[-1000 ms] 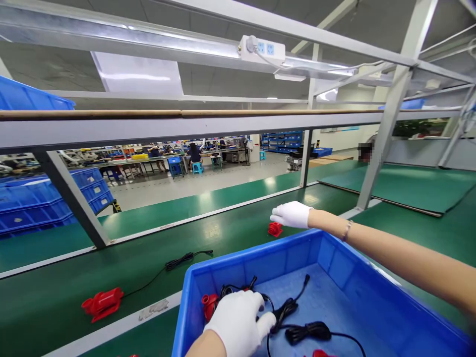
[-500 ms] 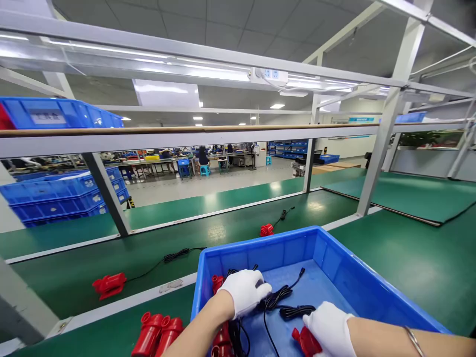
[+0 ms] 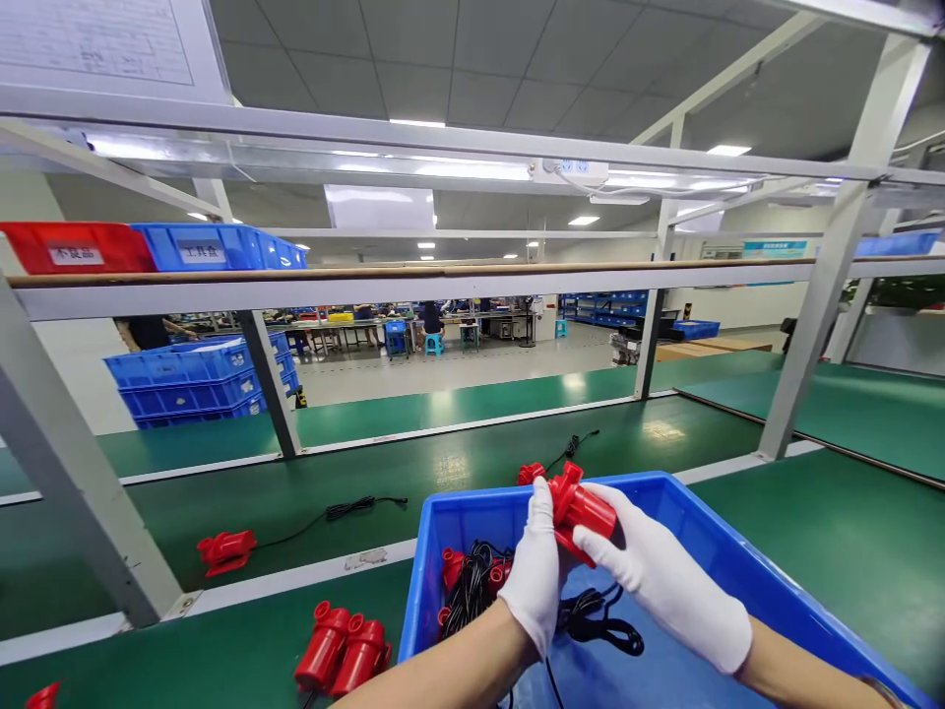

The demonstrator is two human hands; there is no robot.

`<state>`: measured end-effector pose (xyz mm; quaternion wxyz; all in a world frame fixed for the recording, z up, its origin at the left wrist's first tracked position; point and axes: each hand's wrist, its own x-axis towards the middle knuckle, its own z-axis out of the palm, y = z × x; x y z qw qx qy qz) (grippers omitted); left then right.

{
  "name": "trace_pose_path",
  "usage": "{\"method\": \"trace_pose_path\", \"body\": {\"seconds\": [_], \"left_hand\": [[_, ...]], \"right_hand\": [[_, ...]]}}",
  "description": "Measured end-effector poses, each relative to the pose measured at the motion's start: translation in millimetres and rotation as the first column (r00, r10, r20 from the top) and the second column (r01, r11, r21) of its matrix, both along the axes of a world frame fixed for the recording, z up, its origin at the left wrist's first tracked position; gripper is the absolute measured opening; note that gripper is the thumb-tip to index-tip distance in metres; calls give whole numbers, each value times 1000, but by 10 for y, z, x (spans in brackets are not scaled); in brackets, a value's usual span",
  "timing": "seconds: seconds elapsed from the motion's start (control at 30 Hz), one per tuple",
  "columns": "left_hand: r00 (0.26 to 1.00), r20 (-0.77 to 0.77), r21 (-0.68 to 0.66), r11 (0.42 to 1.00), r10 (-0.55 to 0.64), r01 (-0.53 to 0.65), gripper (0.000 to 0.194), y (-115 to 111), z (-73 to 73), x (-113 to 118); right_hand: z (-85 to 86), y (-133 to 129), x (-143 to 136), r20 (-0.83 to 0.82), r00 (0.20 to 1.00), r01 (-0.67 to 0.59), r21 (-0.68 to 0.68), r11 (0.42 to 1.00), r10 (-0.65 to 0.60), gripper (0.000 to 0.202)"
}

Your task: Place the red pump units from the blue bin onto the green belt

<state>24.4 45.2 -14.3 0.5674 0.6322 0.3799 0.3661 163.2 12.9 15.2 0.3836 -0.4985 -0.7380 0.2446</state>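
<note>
Above the blue bin (image 3: 738, 547) I hold a small red pump (image 3: 591, 512) with a short spout at its upper left end. My right hand (image 3: 657, 561), in a white glove, grips its body from the right, thumb in front. My left hand (image 3: 538, 566), also gloved, closes on its spout end from the left. Below my hands a bundled black cable (image 3: 601, 620) hangs or lies in the bin; whether it belongs to the held pump I cannot tell. At the bin's left side lie more red pumps (image 3: 452, 566) and coiled black cables (image 3: 472, 591), partly hidden by my left arm.
Two red pumps (image 3: 344, 650) stand on the green bench left of the bin. Another pump with its cable (image 3: 225, 551) lies on the green strip beyond, and one more (image 3: 530, 474) behind the bin. A metal post (image 3: 81, 492) rises at left; a shelf (image 3: 458, 286) crosses ahead.
My right hand has lifted the red pump from low in the bin to above it. My left hand has left the cables and come to the pump. The view has shifted left.
</note>
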Motion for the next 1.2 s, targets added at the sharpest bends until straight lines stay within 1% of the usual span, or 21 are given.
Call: {"method": "trace_pose_path", "body": {"seconds": [0.03,0.07,0.1,0.13,0.17,0.2,0.23,0.33,0.43,0.53,0.6,0.67,0.73,0.8,0.83,0.87,0.93,1.07,1.13,1.2], "left_hand": [[990,121,-71,996,69,-60,94,2,-3,6],[951,273,-181,978,147,-100,90,8,1,1],[878,423,-303,948,225,-97,83,15,12,-12],[795,537,-391,918,281,-61,76,22,32,-29],[724,619,-433,901,305,-10,70,28,57,-45],[685,668,-428,903,289,36,66,33,87,-60],[668,700,-394,916,251,69,63,38,116,-72],[666,733,-278,955,138,108,63,48,183,-94],[687,723,-203,973,72,112,63,44,203,-121],[718,694,-160,983,48,90,62,7,210,-172],[751,658,-119,992,45,46,62,-29,220,-214],[800,598,-49,999,42,-16,61,-66,232,-252],[851,521,61,992,65,-113,61,-102,237,-279],[894,438,217,954,96,-209,60,-137,226,-294],[909,402,293,925,110,-242,60,-155,214,-297],[921,369,361,895,121,-262,59,-172,198,-299],[943,302,465,843,137,-271,57,-203,159,-301],[970,179,641,729,162,-240,54,-233,95,-340],[984,144,714,677,107,-178,61,-227,83,-386],[994,103,751,653,38,-103,73,-205,74,-436]], "right_hand": [[-35,-32,-17,32,999,-12,39,999,11,61],[-75,-64,-25,65,998,-16,66,998,12,62],[-118,-94,-25,101,995,-18,90,996,9,62],[-162,-121,-18,135,991,-20,117,993,4,60],[-203,-146,-7,167,986,-19,149,989,-6,58],[-240,-167,6,193,981,-18,188,982,-19,57],[-273,-184,20,216,976,-19,228,973,-32,58],[-337,-214,49,267,963,-45,325,945,-46,62],[-358,-221,57,298,954,-89,358,929,-23,65],[-347,-221,56,303,953,-122,381,916,1,66],[-317,-226,63,300,954,-133,413,901,3,65],[-263,-242,81,285,959,-134,411,902,12,61],[-195,-271,107,256,965,-134,322,937,50,49],[-129,-307,130,223,970,-138,158,978,101,35],[-104,-325,137,209,970,-140,85,986,120,32],[-85,-340,139,203,970,-140,32,990,130,34],[-63,-360,130,206,969,-138,0,990,135,39],[-36,-351,107,209,972,-122,52,991,109,40],[-11,-324,124,210,972,-131,130,983,102,37],[20,-283,165,257,959,-185,252,950,118,30]]}}
